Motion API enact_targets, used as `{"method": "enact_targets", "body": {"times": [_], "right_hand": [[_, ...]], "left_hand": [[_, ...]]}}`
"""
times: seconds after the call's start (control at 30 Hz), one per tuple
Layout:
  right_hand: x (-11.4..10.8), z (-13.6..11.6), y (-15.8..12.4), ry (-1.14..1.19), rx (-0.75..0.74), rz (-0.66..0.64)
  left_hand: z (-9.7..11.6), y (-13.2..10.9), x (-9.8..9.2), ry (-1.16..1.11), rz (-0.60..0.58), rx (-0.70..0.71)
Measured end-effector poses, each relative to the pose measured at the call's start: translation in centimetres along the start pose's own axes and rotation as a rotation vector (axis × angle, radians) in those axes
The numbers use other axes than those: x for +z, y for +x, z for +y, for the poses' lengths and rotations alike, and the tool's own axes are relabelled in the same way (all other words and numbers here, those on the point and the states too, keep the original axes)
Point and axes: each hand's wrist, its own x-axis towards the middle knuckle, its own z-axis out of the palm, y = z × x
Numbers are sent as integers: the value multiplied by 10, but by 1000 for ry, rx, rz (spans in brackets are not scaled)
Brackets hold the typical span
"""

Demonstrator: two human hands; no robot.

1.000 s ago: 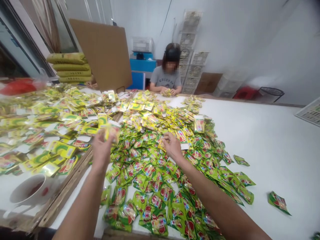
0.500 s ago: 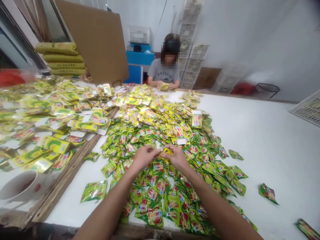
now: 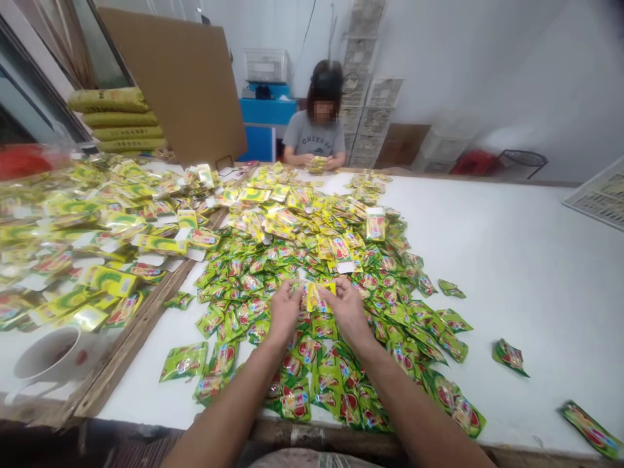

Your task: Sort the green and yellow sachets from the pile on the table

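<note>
Between my two hands is a small yellow packet (image 3: 318, 296), held over the middle of the pile. My left hand (image 3: 286, 311) pinches its left side, and my right hand (image 3: 347, 309) grips the right side with the thumb across its front. Beneath and around them lie many green sachets (image 3: 295, 398) with red fruit pictures. Just beyond my hands, yellow sachets and small cartons (image 3: 340, 250) are heaped. One carton (image 3: 376, 224) stands out on top of the heap at the right.
A wooden strip (image 3: 141, 325) divides the white table (image 3: 497, 260). Left of it are piled yellow cartons (image 3: 110, 281) and a white mug (image 3: 49, 357). Across the table, a person (image 3: 316, 133) handles yellow packets beside a large cardboard sheet (image 3: 180, 84). A white basket (image 3: 602, 198) sits at right.
My hands have moved slightly apart, and the yellow packet now shows flatter and more fully between them. The camera view has shifted a little.
</note>
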Motion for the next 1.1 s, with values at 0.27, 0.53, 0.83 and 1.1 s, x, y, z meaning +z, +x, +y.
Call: {"method": "enact_targets", "body": {"times": [0.27,0.53,0.83,1.1], "right_hand": [[6,0,-2,-13,30,8],[16,-7,0,-145,-29,-76],[27,3,-9,-231,101,-270],[15,13,-17,-620,127,-105]], "left_hand": [[-1,-2,-9,-93,-28,-8],[22,3,-22,-31,-104,-16],[41,8,-57,445,-464,-10],[91,50,-94,1158,-357,344]]}}
